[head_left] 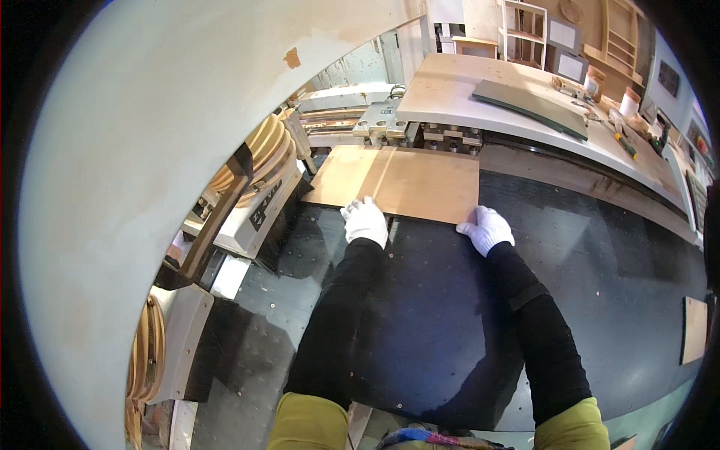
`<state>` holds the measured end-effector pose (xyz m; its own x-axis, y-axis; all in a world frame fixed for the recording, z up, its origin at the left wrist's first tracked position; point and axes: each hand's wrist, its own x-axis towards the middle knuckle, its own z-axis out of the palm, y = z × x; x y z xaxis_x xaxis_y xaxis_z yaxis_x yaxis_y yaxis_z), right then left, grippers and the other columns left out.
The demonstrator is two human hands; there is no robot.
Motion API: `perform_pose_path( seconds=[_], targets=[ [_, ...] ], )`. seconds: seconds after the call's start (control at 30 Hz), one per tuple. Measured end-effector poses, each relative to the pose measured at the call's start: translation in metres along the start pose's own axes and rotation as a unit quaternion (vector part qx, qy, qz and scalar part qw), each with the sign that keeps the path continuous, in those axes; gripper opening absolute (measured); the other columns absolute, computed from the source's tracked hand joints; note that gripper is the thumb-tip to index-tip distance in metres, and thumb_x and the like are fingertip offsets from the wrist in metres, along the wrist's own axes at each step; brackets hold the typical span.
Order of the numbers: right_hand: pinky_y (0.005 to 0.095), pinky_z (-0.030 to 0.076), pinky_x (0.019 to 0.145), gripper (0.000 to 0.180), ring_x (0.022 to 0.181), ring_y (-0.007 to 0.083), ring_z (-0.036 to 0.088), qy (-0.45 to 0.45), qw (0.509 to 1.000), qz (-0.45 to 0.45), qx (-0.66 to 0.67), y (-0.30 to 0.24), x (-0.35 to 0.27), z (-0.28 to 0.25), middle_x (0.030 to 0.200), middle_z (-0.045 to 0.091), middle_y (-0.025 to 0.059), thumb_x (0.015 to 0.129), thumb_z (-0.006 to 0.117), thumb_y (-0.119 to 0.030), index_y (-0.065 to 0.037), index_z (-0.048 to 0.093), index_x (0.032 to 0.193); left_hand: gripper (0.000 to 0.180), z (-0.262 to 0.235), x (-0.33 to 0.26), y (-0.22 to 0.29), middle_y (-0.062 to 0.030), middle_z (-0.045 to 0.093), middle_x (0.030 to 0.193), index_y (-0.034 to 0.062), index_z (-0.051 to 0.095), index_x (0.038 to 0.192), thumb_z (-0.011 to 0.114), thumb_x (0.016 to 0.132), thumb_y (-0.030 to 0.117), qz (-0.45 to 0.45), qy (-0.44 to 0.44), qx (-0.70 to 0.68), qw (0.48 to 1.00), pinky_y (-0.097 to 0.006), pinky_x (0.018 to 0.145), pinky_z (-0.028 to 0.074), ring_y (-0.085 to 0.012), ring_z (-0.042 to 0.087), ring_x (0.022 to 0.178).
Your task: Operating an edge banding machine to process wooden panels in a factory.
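A flat light-brown wooden board (439,180) lies on the black machine table, its far edge up against the metal clamps. My left hand (365,223), in a white knit glove, is at the board's near edge left of its middle, fingertips on the top face. At the near right corner, my right hand (489,229), gloved the same way, grips the edge with the thumb toward the board. The undersides of both hands are hidden. Metal clamp blocks (381,120) stand just beyond the board, partly over its far edge.
A large white machine hood (150,150) curves over the left side. Below it are white housings (259,217) with black brushes and ribbed hoses (262,150). Behind the board, a pale worktop (450,82) carries a dark green panel (525,107), jars and hand tools. A small board (694,330) lies far right.
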<state>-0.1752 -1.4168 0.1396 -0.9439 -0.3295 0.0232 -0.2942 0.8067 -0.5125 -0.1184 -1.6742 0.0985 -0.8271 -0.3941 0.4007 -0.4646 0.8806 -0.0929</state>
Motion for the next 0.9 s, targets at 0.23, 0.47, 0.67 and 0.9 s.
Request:
perform_pose_path(
  seconds=[0.23, 0.47, 0.67, 0.9],
  targets=[
    [0.0391, 0.047, 0.089, 0.051, 0.104, 0.0321, 0.059, 0.013, 0.999, 0.006, -0.031, -0.003, -0.002, 0.004, 0.107, 0.063, 0.0194, 0.077, 0.071, -0.038, 0.000, 0.059, 0.108, 0.021, 0.010, 0.007, 0.004, -0.0211, 0.059, 0.103, 0.0041, 0.055, 0.105, 0.045, 0.091, 0.016, -0.044, -0.008, -0.004, 0.999, -0.044, 0.090, 0.041, -0.0332, 0.058, 0.100],
    [0.0389, 0.047, 0.087, 0.050, 0.101, 0.0321, 0.061, 0.019, 0.999, 0.008, -0.038, 0.000, 0.000, 0.006, 0.103, 0.064, 0.0188, 0.077, 0.071, -0.040, -0.001, 0.060, 0.105, 0.023, 0.009, 0.006, 0.006, -0.0214, 0.058, 0.106, 0.0036, 0.054, 0.108, 0.044, 0.092, 0.016, -0.045, 0.012, -0.004, 0.999, -0.046, 0.094, 0.039, -0.0342, 0.056, 0.103],
    [0.0395, 0.048, 0.085, 0.046, 0.098, 0.0324, 0.061, 0.022, 1.000, -0.007, -0.013, 0.004, 0.001, 0.007, 0.099, 0.065, 0.0180, 0.077, 0.071, -0.041, -0.003, 0.061, 0.101, 0.026, 0.001, 0.006, 0.008, -0.0217, 0.057, 0.110, 0.0031, 0.053, 0.112, 0.044, 0.091, 0.014, -0.046, -0.032, 0.008, 0.998, -0.046, 0.095, 0.039, -0.0344, 0.054, 0.105],
    [0.0398, 0.047, 0.085, 0.048, 0.098, 0.0332, 0.061, 0.036, 0.999, -0.021, -0.021, 0.002, -0.001, 0.007, 0.099, 0.064, 0.0179, 0.076, 0.071, -0.043, -0.003, 0.061, 0.099, 0.025, 0.001, 0.006, 0.008, -0.0233, 0.056, 0.111, 0.0030, 0.054, 0.111, 0.043, 0.091, 0.013, -0.065, -0.025, -0.007, 0.998, -0.046, 0.093, 0.039, -0.0352, 0.054, 0.106]
  ],
)
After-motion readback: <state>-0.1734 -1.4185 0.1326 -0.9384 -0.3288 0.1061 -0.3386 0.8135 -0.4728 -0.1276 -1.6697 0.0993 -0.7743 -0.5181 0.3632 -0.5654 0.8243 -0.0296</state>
